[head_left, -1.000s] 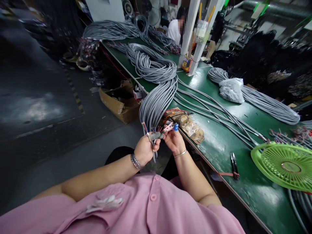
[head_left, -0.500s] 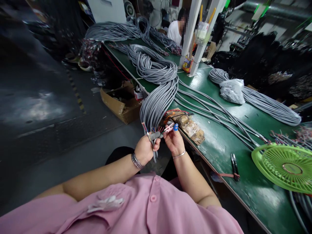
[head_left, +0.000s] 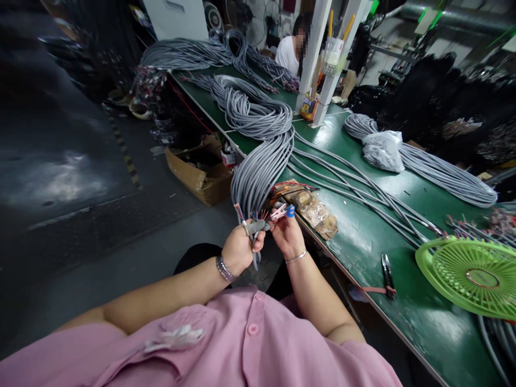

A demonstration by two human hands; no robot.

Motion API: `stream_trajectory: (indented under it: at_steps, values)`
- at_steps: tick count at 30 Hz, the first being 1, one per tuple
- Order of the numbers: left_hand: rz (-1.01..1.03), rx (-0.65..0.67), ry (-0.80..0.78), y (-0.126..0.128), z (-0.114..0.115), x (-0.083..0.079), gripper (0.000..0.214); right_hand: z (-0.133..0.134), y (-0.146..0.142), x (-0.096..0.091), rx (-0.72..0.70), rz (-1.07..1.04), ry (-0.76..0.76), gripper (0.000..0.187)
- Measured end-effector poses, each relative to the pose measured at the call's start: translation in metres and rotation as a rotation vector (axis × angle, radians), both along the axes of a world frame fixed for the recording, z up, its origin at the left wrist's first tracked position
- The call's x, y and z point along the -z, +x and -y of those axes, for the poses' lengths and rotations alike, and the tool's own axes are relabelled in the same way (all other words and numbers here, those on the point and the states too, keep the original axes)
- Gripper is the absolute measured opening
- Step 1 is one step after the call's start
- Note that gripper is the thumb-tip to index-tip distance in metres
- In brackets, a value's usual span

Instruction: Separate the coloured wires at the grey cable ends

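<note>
I see the left fingers [head_left: 260, 238] clamped on a grey cable end [head_left: 255, 227], its wires [head_left: 264, 216] fanning toward the right fingers [head_left: 276, 228], whose grip I can't tell. Handling those wires seems the step; the next move likely wants a steady left hold.

That long green table [head_left: 355, 253] carries plenty: a fat coil of gray cable [head_left: 258, 115] drooping over the edge beside the worker, loose cables [head_left: 431, 226] stretched along the top, another long bundle [head_left: 447, 172] behind, a battered brown block [head_left: 320, 215] and, near the edge, black snips [head_left: 388, 279].
</note>
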State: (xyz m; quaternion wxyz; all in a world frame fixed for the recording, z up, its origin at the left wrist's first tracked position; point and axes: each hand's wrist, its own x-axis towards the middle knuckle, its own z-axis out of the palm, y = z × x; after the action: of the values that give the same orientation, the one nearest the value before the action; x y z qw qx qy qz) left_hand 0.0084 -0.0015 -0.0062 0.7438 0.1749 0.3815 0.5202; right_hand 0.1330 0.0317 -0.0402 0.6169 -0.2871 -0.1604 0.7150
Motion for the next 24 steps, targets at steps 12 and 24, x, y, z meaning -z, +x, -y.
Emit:
stream_trajectory:
  at_steps: [12, 24]
  values:
    - [-0.159, -0.013, 0.167, -0.003, 0.002, 0.01, 0.018, 0.023, 0.014, -0.004, -0.187, 0.155, 0.133, 0.038]
    - [-0.315, 0.111, 0.287, -0.012, -0.003, 0.026, 0.024, 0.027, 0.022, -0.018, -0.273, 0.319, 0.028, 0.033]
